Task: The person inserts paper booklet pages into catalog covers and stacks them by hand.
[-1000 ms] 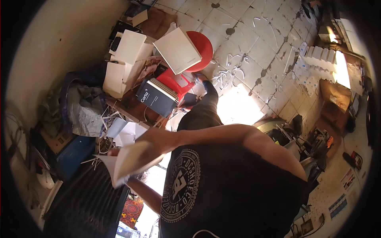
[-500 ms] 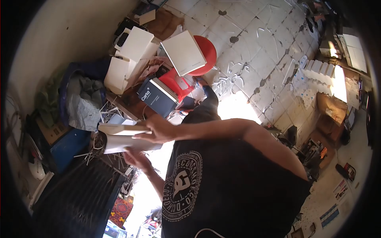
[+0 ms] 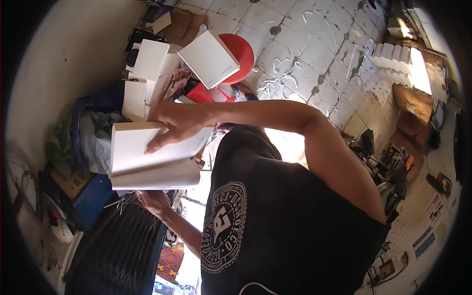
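A white book [image 3: 147, 147] with blank-looking pages lies open in front of me, tilted toward the left wall. My right hand [image 3: 179, 120] holds its upper half, thumb pressed flat on the white face and the other fingers around the far edge, partly hidden. Below the book, my left hand [image 3: 152, 201] supports the lower half from underneath; its fingertips are covered by the book. The lower leaves bend in a curve between the two hands.
Another white book [image 3: 209, 59] lies on a red stool [image 3: 243, 56]. White boxes [image 3: 150, 59] stand by the wall, near a bag with a grey plastic lining [image 3: 96, 140]. Paper strips [image 3: 280, 81] litter the tiled floor. A black ridged surface [image 3: 115, 241] is at lower left.
The book has come up and been spread wider, showing a broad white face. My right hand has moved up and left, now covering most of the dark Carta box. The view has shifted slightly.
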`<state>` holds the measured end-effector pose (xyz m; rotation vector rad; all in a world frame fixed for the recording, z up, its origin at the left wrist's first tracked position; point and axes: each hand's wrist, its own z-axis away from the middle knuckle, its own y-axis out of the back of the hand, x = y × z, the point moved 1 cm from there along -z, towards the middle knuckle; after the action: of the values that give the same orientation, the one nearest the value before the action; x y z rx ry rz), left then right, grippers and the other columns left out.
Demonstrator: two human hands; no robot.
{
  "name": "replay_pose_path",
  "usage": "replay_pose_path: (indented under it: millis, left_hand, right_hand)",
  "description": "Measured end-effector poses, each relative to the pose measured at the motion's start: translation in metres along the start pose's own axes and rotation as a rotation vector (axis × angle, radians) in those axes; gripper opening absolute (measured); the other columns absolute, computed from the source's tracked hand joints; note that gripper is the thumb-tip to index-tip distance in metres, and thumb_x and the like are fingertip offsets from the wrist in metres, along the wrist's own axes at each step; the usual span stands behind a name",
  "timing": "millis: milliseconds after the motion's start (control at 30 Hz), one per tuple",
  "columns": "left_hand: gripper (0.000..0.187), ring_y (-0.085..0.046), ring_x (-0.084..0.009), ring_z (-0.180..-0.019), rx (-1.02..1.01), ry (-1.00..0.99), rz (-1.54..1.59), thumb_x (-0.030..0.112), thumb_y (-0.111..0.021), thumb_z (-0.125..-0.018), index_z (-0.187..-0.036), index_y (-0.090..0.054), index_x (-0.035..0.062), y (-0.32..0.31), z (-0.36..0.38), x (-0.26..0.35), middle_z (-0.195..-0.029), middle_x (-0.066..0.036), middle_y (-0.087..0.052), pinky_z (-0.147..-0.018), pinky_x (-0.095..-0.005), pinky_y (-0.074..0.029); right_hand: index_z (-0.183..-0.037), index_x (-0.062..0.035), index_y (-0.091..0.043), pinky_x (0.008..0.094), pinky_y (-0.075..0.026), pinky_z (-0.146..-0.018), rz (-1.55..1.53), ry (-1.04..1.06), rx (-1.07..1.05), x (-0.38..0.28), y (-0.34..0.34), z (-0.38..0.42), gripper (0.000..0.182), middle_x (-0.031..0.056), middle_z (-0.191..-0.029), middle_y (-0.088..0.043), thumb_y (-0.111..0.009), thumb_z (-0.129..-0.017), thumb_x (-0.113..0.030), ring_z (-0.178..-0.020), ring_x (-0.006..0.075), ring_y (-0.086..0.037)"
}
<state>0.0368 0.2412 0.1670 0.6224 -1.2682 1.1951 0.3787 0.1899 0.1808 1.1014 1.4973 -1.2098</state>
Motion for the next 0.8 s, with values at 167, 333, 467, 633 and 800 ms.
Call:
replay_pose_path:
  millis: [167,333,467,633,800]
  left_hand:
    - [0.041,-0.053,-0.0250,-0.109,0.480,-0.099,-0.140,0.032,-0.056,-0.094,-0.117,-0.053,-0.0019,-0.029,-0.008,-0.005,-0.115,-0.020,-0.057,-0.095,-0.0434,-0.043]
    - [0.051,-0.060,-0.0248,-0.090,0.668,-0.383,-0.902,0.033,-0.054,-0.095,-0.127,-0.042,-0.0047,-0.017,-0.007,-0.031,-0.104,-0.020,-0.058,-0.072,-0.0423,-0.051]
    - [0.046,-0.062,-0.0218,-0.095,0.209,-0.015,-0.004,0.023,-0.057,-0.093,-0.127,-0.042,-0.0033,0.011,0.005,-0.020,-0.106,-0.013,-0.060,-0.078,-0.0367,-0.056]
    - [0.052,-0.055,-0.0261,-0.114,-0.032,0.108,0.211,0.011,-0.068,-0.083,-0.130,-0.047,0.0014,0.031,0.021,-0.031,-0.122,-0.013,-0.057,-0.100,-0.0445,-0.044]
    - [0.056,-0.054,-0.0266,-0.117,-0.345,-0.081,0.556,0.014,-0.069,-0.082,-0.132,-0.047,0.0022,-0.004,0.003,-0.018,-0.126,-0.013,-0.056,-0.101,-0.0435,-0.043]
  right_hand:
    - [-0.095,0.0018,-0.069,0.0317,-0.048,-0.061,0.025,-0.062,0.160,0.014,0.005,0.009,0.048,0.0108,-0.076,-0.067,-0.067,-0.084,-0.045,-0.069,0.0167,-0.063]
    - [-0.100,0.0008,-0.067,0.0291,-0.047,-0.061,0.089,-0.215,0.208,0.033,-0.023,0.003,0.050,0.0056,-0.077,-0.065,-0.066,-0.085,-0.047,-0.068,0.0131,-0.060]
    - [-0.103,0.0006,-0.063,0.0287,-0.048,-0.067,-0.137,-0.292,0.112,0.031,-0.024,0.000,0.044,0.0023,-0.083,-0.065,-0.066,-0.088,-0.041,-0.075,0.0099,-0.059]
    - [-0.100,0.0009,-0.067,0.0286,-0.048,-0.067,-0.013,-0.297,-0.189,0.026,-0.021,0.002,0.042,0.0084,-0.084,-0.068,-0.070,-0.085,-0.038,-0.075,0.0103,-0.061]
    - [-0.106,0.0010,-0.065,0.0287,-0.047,-0.077,-0.316,-0.221,-0.386,-0.006,-0.073,-0.017,0.046,0.0060,-0.092,-0.067,-0.074,-0.082,-0.037,-0.084,0.0114,-0.059]
